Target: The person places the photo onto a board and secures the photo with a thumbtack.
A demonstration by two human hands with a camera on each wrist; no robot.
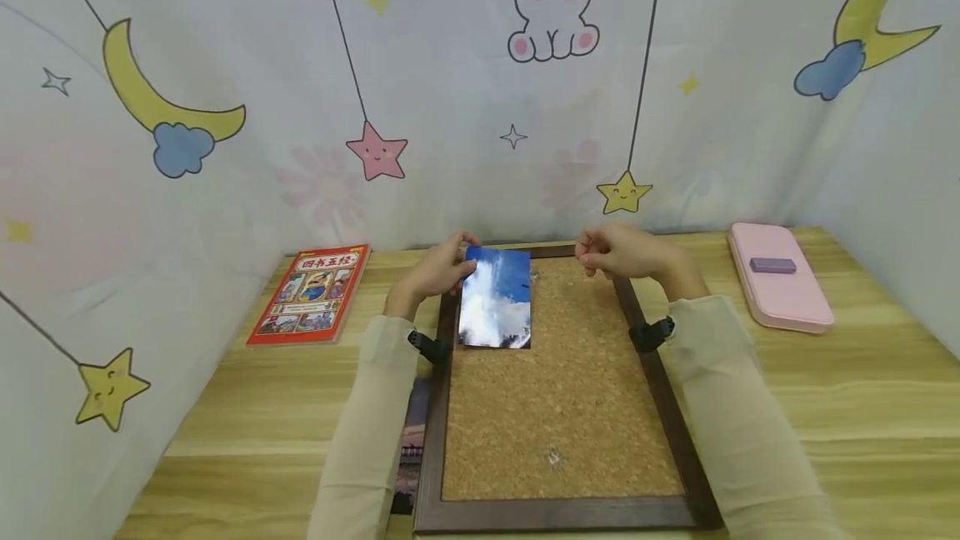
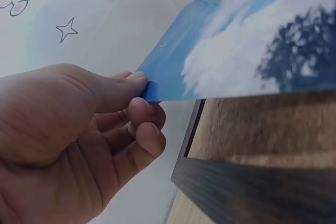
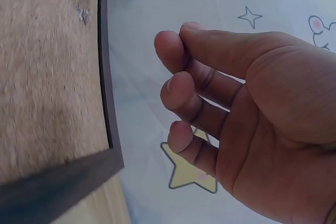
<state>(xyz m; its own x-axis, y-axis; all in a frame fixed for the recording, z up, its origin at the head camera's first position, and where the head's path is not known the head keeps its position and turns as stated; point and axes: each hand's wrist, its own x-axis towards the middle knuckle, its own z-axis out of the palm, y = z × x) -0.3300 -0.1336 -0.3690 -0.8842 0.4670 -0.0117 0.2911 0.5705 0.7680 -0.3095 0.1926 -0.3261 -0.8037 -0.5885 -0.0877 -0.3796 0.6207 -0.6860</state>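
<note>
A glossy photo of blue sky, white clouds and dark trees is over the upper left of a cork board with a dark brown frame. At its upper left corner, my left hand pinches the photo between thumb and fingers. Above the board's upper right corner is my right hand, raised and loosely curled. Its thumb and index fingertips meet, and I see nothing between them. A clear pushpin sits low on the cork; another pushpin is near the top, beside the photo.
To the left lies a red book with a cartoon cover. A pink case with a mauve strap is at the right. Another photo shows beside the frame's left edge, partly covered. A curtain printed with stars and moons hangs behind.
</note>
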